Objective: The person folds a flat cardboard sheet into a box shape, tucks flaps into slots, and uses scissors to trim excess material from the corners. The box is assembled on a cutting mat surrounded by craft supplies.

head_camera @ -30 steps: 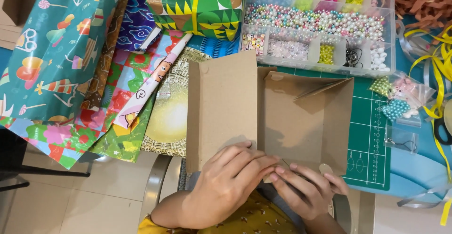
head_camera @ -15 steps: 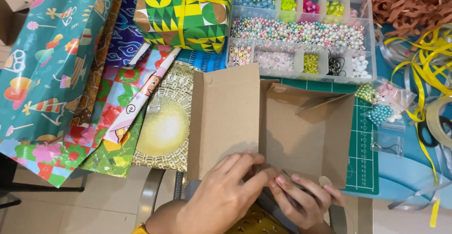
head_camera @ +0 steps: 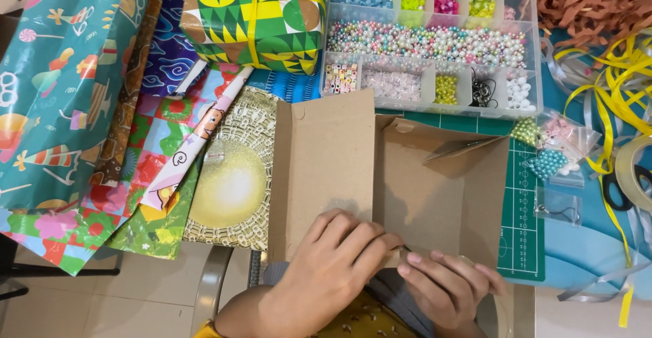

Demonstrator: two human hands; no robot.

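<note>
Two bare hands pinching the near edge of one plain brown cardboard box (head_camera: pixel 407 188), left hand (head_camera: pixel 333 263) with fingers curled flat on the flap, seemingly to steady it, right hand (head_camera: pixel 445 283) with fingertips narrowed on the rim, beside one clear compartmented bead organiser (head_camera: pixel 428 46) and one green-yellow wrapped gift (head_camera: pixel 255 15).

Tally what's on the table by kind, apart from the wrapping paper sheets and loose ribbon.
Open cardboard box, with the left hand and right hand at its near edge: 1
Gift-wrapped box with yellow ribbon: 1
Clear bead organiser: 1
Small bags of beads: 2 or more, overlapping
Tape roll: 1
Green cutting mat: 1
Total: at least 7
</note>
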